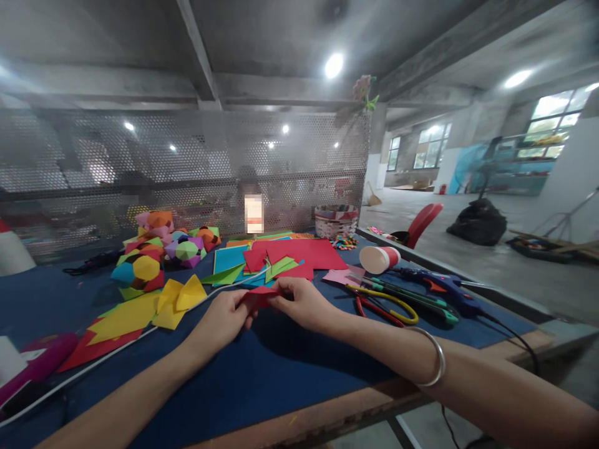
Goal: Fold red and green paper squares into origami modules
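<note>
A small folded piece of red paper (259, 298) is held between my two hands above the blue tabletop (262, 380). My left hand (230, 319) pinches its left end with thumb and fingers. At the right end, the thumb and fingers of my right hand (302, 304) are closed on the same paper. Just beyond my hands lie red sheets (322, 252), with green paper pieces (282, 267) and blue sheets (229, 258) among them. Folded yellow paper pieces (180, 302) rest to the left of my left hand.
Colourful paper balls (143, 268) sit at the back left. On the right are yellow-and-red-handled scissors (388, 302), a green cutter (421, 296), a blue glue gun (435, 287) and a paper cup (379, 259) on its side. A white cable (140, 337) crosses the table. Behind stands a basket (336, 221).
</note>
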`<state>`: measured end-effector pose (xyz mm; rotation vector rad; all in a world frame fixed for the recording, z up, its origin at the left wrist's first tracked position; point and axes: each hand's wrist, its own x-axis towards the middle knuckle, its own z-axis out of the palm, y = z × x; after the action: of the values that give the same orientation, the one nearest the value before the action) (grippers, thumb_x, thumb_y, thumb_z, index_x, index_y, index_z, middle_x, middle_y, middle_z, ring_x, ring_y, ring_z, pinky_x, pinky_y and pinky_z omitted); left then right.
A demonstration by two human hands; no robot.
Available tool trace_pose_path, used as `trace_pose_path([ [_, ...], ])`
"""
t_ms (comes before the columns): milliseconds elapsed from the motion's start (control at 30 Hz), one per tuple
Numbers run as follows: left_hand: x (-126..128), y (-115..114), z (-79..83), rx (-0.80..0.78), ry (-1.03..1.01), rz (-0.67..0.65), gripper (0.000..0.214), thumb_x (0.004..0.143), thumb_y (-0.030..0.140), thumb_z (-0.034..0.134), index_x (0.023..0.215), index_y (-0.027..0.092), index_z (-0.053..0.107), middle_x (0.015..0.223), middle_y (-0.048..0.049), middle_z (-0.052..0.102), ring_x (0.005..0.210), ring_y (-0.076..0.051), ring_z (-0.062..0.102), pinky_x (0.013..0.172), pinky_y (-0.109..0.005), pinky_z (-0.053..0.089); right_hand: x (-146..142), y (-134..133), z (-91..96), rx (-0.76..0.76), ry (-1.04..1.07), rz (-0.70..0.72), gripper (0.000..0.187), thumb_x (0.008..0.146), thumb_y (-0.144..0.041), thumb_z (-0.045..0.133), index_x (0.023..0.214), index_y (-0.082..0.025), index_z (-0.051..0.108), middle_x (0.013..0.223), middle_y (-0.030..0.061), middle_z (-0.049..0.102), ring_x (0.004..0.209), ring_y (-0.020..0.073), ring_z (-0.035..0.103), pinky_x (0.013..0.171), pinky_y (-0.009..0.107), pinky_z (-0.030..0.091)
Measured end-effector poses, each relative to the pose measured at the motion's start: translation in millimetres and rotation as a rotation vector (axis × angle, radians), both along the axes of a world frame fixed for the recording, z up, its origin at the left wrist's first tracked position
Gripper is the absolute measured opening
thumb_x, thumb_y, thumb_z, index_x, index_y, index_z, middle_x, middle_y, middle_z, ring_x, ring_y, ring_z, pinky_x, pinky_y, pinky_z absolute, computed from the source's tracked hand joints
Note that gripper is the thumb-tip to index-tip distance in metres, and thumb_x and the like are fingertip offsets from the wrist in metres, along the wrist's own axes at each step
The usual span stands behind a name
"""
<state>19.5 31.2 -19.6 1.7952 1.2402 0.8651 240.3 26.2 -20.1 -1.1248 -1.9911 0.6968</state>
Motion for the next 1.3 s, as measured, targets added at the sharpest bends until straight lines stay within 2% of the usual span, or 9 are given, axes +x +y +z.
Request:
trace_pose_path([
  [100,1.4,-1.4,1.9,-0.017,0.108,-0.045,0.028,0.110,0.043,0.070,0.108,0.015,0.071,0.093,-0.0004,0.072,0.071,-0.013,0.068,0.065,-0.028,0.060,1.6,1.4,0.4,-0.003,-0.031,-0.010,0.024,0.109,-0.038,0.072,0.103,-0.015,0.072,0.093,0.0006,0.073,0.080,0.0159,0.071,0.076,0.033,0.063],
  [300,-2.4,0.3,8.1,0.040,0.219,-0.045,0.028,0.109,0.044,0.070,0.107,0.015,0.072,0.092,-0.0002,0.072,0.071,-0.013,0.068,0.066,-0.029,0.061,2.2,1.0,0.6,0.013,-0.056,-0.027,0.023,0.109,-0.038,0.072,0.106,-0.015,0.073,0.096,0.0016,0.074,0.081,0.0160,0.072,0.076,0.033,0.064],
  [533,-5.4,3.1,11.3,0.070,0.276,-0.027,0.030,0.109,0.045,0.070,0.107,0.015,0.072,0.093,-0.0007,0.073,0.073,-0.014,0.070,0.069,-0.031,0.062,3.9,3.4,-1.6,0.020,-0.060,-0.028,0.024,0.110,-0.039,0.072,0.110,-0.015,0.073,0.100,0.0026,0.075,0.082,0.0164,0.073,0.076,0.033,0.065],
  [867,-4.7,2.0,18.0,0.025,0.347,-0.004,0.031,0.108,0.046,0.071,0.110,0.016,0.073,0.099,-0.0022,0.075,0.078,-0.016,0.072,0.072,-0.032,0.063,3.4,3.7,-0.9,-0.010,-0.058,-0.032,0.023,0.110,-0.039,0.071,0.110,-0.015,0.073,0.102,0.0032,0.075,0.085,0.0170,0.073,0.078,0.034,0.065],
  [1133,-4.5,4.1,12.2,0.049,0.323,-0.077,0.029,0.109,0.044,0.071,0.111,0.015,0.072,0.099,-0.0024,0.074,0.078,-0.016,0.072,0.072,-0.032,0.063,4.5,5.0,-0.7,-0.054,-0.023,-0.005,0.024,0.110,-0.039,0.071,0.110,-0.015,0.073,0.101,0.0029,0.075,0.084,0.0167,0.073,0.077,0.034,0.065],
  [1300,-1.0,2.5,12.3,0.159,0.224,-0.149,0.026,0.107,0.040,0.074,0.115,0.016,0.073,0.109,-0.0047,0.076,0.096,-0.021,0.075,0.087,-0.041,0.065,-1.3,-2.9,0.6,-0.115,0.014,0.078,0.023,0.108,-0.036,0.073,0.098,-0.015,0.071,0.086,-0.0015,0.070,0.072,0.0138,0.067,0.070,0.029,0.059],
])
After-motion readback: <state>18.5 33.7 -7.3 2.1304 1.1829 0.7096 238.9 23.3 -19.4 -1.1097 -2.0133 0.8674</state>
